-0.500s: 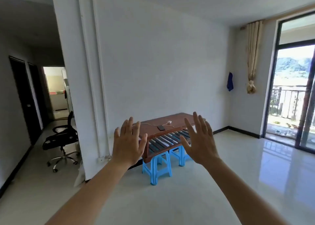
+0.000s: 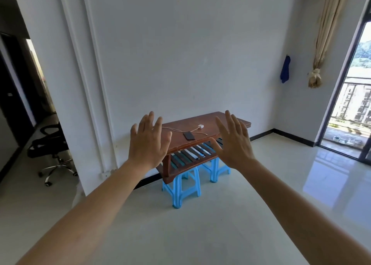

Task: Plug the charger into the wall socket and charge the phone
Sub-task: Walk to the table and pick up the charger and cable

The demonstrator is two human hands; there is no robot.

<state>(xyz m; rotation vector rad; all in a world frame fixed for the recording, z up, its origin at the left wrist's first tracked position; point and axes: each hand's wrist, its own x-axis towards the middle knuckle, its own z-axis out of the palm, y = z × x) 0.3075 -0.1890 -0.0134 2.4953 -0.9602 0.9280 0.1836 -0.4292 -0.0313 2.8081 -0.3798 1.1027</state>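
A dark phone [image 2: 189, 135] lies flat on a brown wooden table [image 2: 200, 122] against the white wall. Behind it sits a white charger block [image 2: 200, 126], with its thin cable [image 2: 176, 129] trailing left across the tabletop. A white wall socket [image 2: 105, 174] sits low on the wall, left of the table, near the floor. My left hand [image 2: 148, 142] and my right hand [image 2: 233, 142] are raised in front of me, palms forward, fingers spread, holding nothing. Both hands hover well short of the table.
The table rests on two blue plastic stools [image 2: 181, 188]. A black office chair [image 2: 50, 148] stands in the hallway at the left. A glass balcony door [image 2: 351, 104] and a tied curtain [image 2: 321, 43] are at the right. Glossy tiled floor stretches between me and the table.
The view has moved closer to the table and tilted down. Both hands stay raised and spread in much the same pose.
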